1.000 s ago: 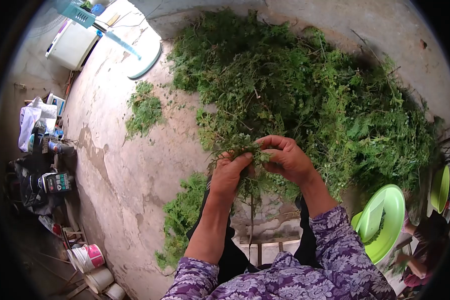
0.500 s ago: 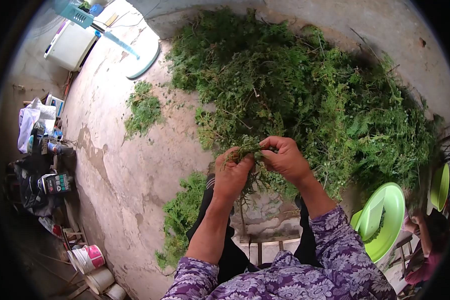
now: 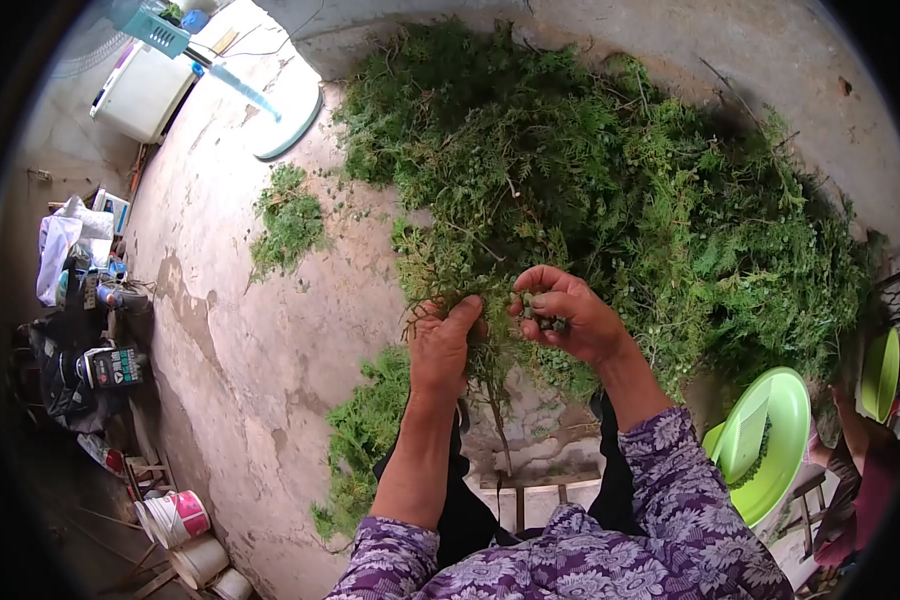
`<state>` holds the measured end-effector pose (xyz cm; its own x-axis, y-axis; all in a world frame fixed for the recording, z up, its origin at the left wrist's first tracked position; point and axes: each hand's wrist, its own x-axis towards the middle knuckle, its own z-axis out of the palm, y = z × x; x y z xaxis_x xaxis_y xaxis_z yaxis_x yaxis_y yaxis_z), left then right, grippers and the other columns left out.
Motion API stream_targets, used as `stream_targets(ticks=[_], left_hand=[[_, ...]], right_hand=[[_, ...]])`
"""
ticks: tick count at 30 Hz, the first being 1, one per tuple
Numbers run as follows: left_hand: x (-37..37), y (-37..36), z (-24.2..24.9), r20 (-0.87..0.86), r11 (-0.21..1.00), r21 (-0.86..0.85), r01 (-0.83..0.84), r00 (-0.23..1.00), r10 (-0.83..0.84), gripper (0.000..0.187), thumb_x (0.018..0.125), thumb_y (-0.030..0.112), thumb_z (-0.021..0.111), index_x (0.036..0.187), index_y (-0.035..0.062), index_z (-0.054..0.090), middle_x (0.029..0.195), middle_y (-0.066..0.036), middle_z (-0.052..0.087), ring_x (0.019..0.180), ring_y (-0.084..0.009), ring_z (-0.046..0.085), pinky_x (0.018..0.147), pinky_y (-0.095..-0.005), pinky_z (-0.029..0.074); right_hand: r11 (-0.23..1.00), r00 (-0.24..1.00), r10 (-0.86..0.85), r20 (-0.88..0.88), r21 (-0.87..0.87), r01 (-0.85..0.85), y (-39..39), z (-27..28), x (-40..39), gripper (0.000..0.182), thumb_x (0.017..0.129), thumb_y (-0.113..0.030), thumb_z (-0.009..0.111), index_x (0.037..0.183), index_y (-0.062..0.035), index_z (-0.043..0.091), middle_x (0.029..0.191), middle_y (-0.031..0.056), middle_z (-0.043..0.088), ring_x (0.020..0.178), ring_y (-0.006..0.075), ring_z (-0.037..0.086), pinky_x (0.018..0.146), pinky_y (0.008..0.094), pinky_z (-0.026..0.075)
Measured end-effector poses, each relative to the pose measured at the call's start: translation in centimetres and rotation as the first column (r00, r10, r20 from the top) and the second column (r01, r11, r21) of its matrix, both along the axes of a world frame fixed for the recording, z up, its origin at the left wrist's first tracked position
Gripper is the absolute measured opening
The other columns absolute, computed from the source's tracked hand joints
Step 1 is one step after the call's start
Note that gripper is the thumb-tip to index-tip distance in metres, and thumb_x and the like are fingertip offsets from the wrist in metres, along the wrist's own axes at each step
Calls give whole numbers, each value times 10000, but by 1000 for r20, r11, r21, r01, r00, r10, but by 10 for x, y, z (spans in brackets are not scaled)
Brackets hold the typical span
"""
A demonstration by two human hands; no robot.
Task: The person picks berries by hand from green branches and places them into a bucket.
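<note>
Where the plastered wall meets the floor: a broad heap of feathery green conifer cuttings (image 3: 570, 150) lies in front of the person, with a few bare twigs poking out.
Pale, patched concrete floor (image 3: 300, 350): one small clump of green cuttings (image 3: 290, 215) lies apart from the heap; another lies beside the left leg.
Co-worker (image 3: 870, 460): partly seen at the right edge, beyond the basin.
Round lime-green plastic basin (image 3: 796, 430): near the person's right side, with loose green bits (image 3: 755, 462) inside.
Leafy green sprig on a thin brown stem (image 3: 485, 365): held before the heap's near edge, its stem hanging between the knees.
Left hand (image 3: 440, 350): grip pinching the sprig, thumb pressed over it.
Right hand (image 3: 582, 320): grip curled inward, thumb and fingers closed around several pieces; whether the fingertips also touch the sprig, I cannot tell.
Small, roundish green pieces (image 3: 550, 322): gathered in the right fingers. The step in hand looks like picking by fingertip, left steadying, right collecting. Another pick would call for a firm left pinch and freed right fingertips, without spilling what they hold.
</note>
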<state>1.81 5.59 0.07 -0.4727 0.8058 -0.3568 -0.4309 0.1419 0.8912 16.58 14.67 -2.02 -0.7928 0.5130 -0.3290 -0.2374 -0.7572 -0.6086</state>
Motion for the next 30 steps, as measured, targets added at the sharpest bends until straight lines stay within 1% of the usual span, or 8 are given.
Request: stream_targets(ticks=[2, 4, 7, 11, 13, 16, 23, 30], left_hand=[[-1, -1, -3, 30, 1000, -6, -14, 999, 14, 56, 775, 139, 609, 789, 85, 608, 674, 13, 576, 560, -87, 500, 531, -235, 399], [-3, -2, -4, 28, 1000, -12, -17, 999, 18, 55, 772, 136, 613, 780, 82, 610, 675, 11, 578, 562, -87, 503, 531, -235, 400], [-5, -2, -4, 35, 999, -18, -30, 999, 30, 60, 766, 133, 619, 768, 74, 613, 676, 6, 581, 565, -87, 509, 531, -235, 402], [-7, -5, -4, 46, 999, -48, -25, 999, 28, 70, 764, 137, 624, 772, 68, 614, 679, 5, 582, 569, -88, 511, 536, -233, 403], [-6, -5, -4, 58, 999, -45, -15, 998, 18, 74, 768, 142, 622, 781, 69, 615, 684, 7, 581, 574, -85, 509, 538, -231, 403], [-5, -5, -1, 74, 999, -53, -5, 997, 9, 80, 775, 150, 615, 803, 75, 616, 694, 12, 579, 584, -78, 503, 538, -224, 399], [-4, -3, 2, 27, 998, -46, 51, 998, -50, 90, 795, 163, 587, 831, 85, 615, 689, 23, 565, 578, -63, 477, 524, -214, 376], [-2, -3, 0, -25, 996, -53, 70, 997, -72, 97, 797, 171, 577, 811, 79, 605, 672, 26, 552, 575, -65, 470, 519, -217, 367]], right_hand=[[1000, 1000, -7, 21, -26, 8, 1, -4, -1, 126, 815, -83, 514, 939, -61, 516, 756, 56, 590, 587, 92, 568, 425, 165, 404], [985, 995, -98, -9, -145, 96, 4, -17, -1, 102, 826, -91, 507, 910, -35, 517, 794, 105, 578, 557, 101, 562, 418, 174, 434], [984, 994, -96, 43, -148, 101, 4, -16, -2, 115, 836, -127, 528, 928, -60, 552, 775, 56, 601, 550, 101, 569, 433, 167, 425], [994, 995, -37, 92, -104, 47, -2, -11, -8, 190, 839, -123, 519, 1011, -45, 544, 819, 74, 611, 559, 98, 573, 420, 163, 417], [989, 998, 3, -55, -148, -11, -5, -10, -10, 270, 844, -118, 506, 1096, -23, 509, 871, 97, 614, 560, 98, 574, 406, 153, 403], [990, 993, 38, -111, -130, -52, -5, -7, -12, 300, 848, -109, 492, 1130, -7, 481, 895, 118, 610, 564, 99, 577, 400, 148, 395], [994, 982, 19, -187, -103, -39, -6, -6, -13, 307, 849, -102, 492, 1140, -5, 475, 869, 125, 608, 578, 94, 584, 403, 154, 405], [998, 999, -7, -50, -64, 4, -5, 0, -11, 253, 824, -95, 530, 1055, 7, 523, 751, 81, 599, 534, 76, 552, 439, 168, 427]])
